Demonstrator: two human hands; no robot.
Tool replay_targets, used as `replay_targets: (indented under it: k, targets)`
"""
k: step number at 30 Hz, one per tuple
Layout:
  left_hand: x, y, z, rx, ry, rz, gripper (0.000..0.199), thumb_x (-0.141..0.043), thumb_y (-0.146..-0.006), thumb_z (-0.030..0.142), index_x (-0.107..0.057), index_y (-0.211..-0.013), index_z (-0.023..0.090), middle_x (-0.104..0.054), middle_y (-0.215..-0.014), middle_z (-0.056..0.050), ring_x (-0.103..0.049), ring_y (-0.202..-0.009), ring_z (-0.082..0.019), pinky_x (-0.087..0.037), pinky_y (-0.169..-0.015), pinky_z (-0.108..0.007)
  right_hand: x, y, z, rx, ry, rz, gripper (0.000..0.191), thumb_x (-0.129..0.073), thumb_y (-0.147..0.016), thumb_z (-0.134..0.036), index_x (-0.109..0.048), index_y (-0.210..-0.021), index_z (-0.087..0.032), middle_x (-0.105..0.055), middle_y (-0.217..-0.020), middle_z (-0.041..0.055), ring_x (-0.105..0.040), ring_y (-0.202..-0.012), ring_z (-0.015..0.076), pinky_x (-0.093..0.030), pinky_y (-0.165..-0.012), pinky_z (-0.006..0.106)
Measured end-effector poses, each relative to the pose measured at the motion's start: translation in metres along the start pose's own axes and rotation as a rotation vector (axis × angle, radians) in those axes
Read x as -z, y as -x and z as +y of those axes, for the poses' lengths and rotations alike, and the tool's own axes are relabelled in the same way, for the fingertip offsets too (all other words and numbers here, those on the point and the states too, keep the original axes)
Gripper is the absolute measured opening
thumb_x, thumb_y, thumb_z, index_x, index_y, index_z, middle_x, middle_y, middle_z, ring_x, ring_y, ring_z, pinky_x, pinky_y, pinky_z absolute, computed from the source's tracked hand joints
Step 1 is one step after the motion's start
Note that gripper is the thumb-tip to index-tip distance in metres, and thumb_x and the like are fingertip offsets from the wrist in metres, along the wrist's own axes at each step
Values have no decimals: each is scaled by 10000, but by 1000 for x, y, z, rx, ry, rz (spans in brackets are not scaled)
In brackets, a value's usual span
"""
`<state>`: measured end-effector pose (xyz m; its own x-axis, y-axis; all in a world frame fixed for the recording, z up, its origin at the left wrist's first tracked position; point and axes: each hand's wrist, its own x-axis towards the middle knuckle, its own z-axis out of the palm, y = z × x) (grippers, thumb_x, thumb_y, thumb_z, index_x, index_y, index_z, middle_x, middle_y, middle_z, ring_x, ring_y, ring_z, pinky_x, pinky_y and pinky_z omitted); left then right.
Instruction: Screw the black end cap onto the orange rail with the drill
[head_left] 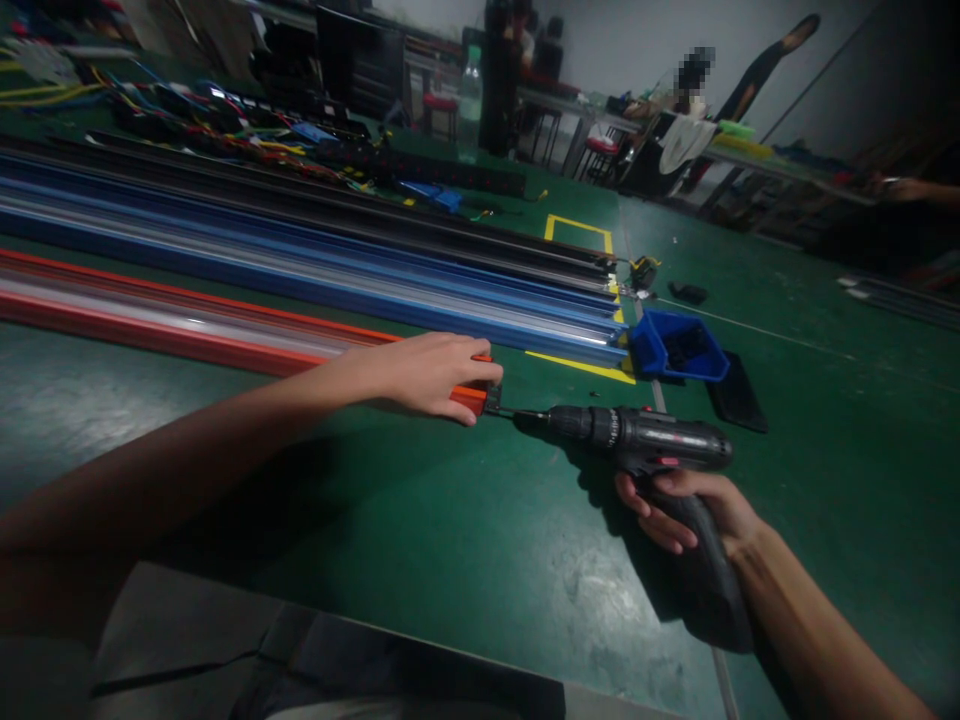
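My left hand point(442, 375) is closed over the right end of a long red-orange metal profile point(225, 325) lying on the green table. A small black end piece point(493, 392) sits at that end of the profile. My right hand point(697, 510) grips the handle of a black cordless drill point(660, 440), held level and pointing left. The drill's long thin bit point(521, 413) reaches to the black end piece; whether it sits in a screw is too small to tell.
Blue profiles point(375, 290) and black profiles point(360, 215) lie behind the red one. A blue bin point(679, 345) with dark small parts stands right of their ends, beside a black flat object point(739, 395). Tangled wires point(247, 130) and a bottle point(470, 95) are farther back. People work beyond.
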<state>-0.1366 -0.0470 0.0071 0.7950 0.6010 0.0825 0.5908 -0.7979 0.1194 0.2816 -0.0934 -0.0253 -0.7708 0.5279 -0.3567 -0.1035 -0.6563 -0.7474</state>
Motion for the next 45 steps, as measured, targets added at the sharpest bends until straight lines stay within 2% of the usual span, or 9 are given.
replay_targets:
  k: [5,11,14,16,22,29,45]
  targets:
    - [0,-1,0,0,-16,-15,372,-736,-905,533,-654,-1136,253,-628,-1124,-65,-624,-932,-217,-419,-776,-296,3,1,-4,-12,-6,-5,284,-683,-924,-288,-781,-1024,-42,-670,-834,98,-519,-415,58,-570,-481,208]
    - [0,-2,2,-7,-56,-3,361,-714,-922,527,-652,-1142,249,-622,-1106,-68,-621,-907,-220,-417,-768,-307,6,0,-10,6,41,-50,306,-629,-938,-253,-745,-1125,-41,-722,-943,155,-547,-432,64,-592,-502,216]
    - [1,-2,3,-6,-63,4,362,-708,-922,535,-654,-1139,250,-628,-1104,-69,-620,-908,-219,-415,-765,-301,8,-3,-11,18,68,-60,314,-631,-938,-274,-744,-1111,-38,-743,-986,186,-534,-427,63,-576,-482,218]
    - [1,-2,3,-1,-70,-4,372,-704,-923,546,-652,-1142,250,-631,-1104,-69,-620,-903,-216,-413,-761,-298,9,-3,-11,-7,57,-53,311,-644,-937,-300,-752,-1080,-45,-746,-979,179,-513,-423,57,-559,-467,215]
    - [1,-2,3,2,-100,-5,380,-707,-920,549,-651,-1147,249,-631,-1109,-73,-625,-897,-215,-417,-743,-302,7,-2,-13,-89,69,38,273,-691,-908,-344,-754,-972,-86,-691,-799,79,-448,-403,46,-529,-454,204]
    - [0,-2,2,-3,-71,2,373,-669,-940,567,-646,-1147,258,-626,-1095,-68,-612,-888,-212,-396,-732,-297,15,-5,-9,-43,7,-46,263,-637,-937,-285,-734,-970,-43,-674,-796,88,-445,-402,42,-544,-468,190]
    - [0,-2,2,-1,-81,6,383,-699,-922,559,-650,-1153,257,-625,-1097,-67,-615,-878,-212,-396,-727,-303,11,-6,-11,-56,9,-22,286,-615,-920,-263,-764,-1012,-37,-698,-830,109,-443,-404,44,-516,-467,199]
